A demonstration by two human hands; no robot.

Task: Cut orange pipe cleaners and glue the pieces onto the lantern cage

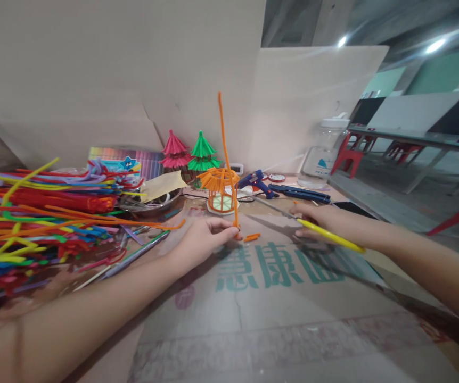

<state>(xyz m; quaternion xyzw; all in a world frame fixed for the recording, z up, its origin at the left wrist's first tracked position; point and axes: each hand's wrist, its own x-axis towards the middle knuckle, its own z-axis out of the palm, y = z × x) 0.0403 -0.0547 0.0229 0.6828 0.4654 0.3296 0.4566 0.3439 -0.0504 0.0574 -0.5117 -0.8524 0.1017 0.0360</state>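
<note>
My left hand (209,239) pinches the lower end of an orange pipe cleaner (224,138), which stands nearly upright from the fingertips. My right hand (321,218) is closed on scissors (329,235) with yellow handles, seen almost edge-on, their metal blades pointing left. Short cut pieces of orange pipe cleaner (252,237) lie on the work surface just right of my left fingers. Behind the upright pipe cleaner stands a small orange cage-like model (220,183) with a fringed top and a pale round base.
Many coloured pipe cleaners (46,223) are piled at left. Behind are a metal bowl (153,205), pink (172,149) and green (202,151) tiered models, a marker set (129,160) and a blue glue gun (258,182). A clear bottle (321,154) stands back right, near a board (197,69).
</note>
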